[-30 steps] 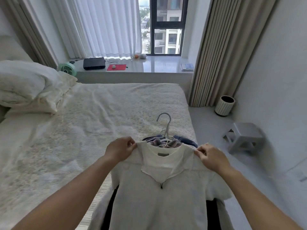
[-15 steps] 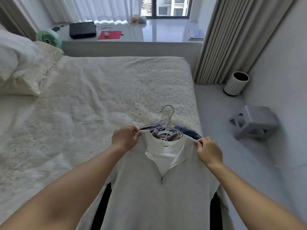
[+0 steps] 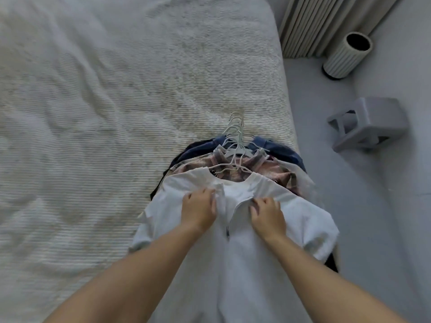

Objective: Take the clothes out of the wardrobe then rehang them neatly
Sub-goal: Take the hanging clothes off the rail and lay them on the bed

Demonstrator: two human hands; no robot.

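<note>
Two bare hands lie on the chest of a white zip-neck shirt (image 3: 245, 264) that tops a pile of clothes at the near right edge of the bed (image 3: 105, 113), at about five o'clock in the view. The left hand (image 3: 198, 209) grips the left flap of the open collar, its fingers curled into bunched cloth at its one o'clock; the right hand (image 3: 268, 216) sits just across the zip, at three o'clock from the left, with curled fingertips that press or pinch the right collar flap, though which of the two cannot be told. The small zip pull (image 3: 227, 231) hangs between the wrists, at six o'clock from the collar opening. Under the white shirt, at its twelve o'clock, a plaid pinkish garment (image 3: 263, 171) shows, and beyond that a dark blue garment (image 3: 279, 149) spreads to both sides. A cluster of pale wire hangers (image 3: 235, 136) fans out of the necklines, the hooks pointing toward twelve o'clock onto the ribbed cream bedspread. On the grey floor (image 3: 349, 183) right of the bed, a grey plastic stool (image 3: 370, 122) stands at three o'clock from the hangers, and a ribbed cream bin (image 3: 347, 55) with a dark mouth stands at one o'clock, just beside the pleated curtain (image 3: 321, 22).
</note>
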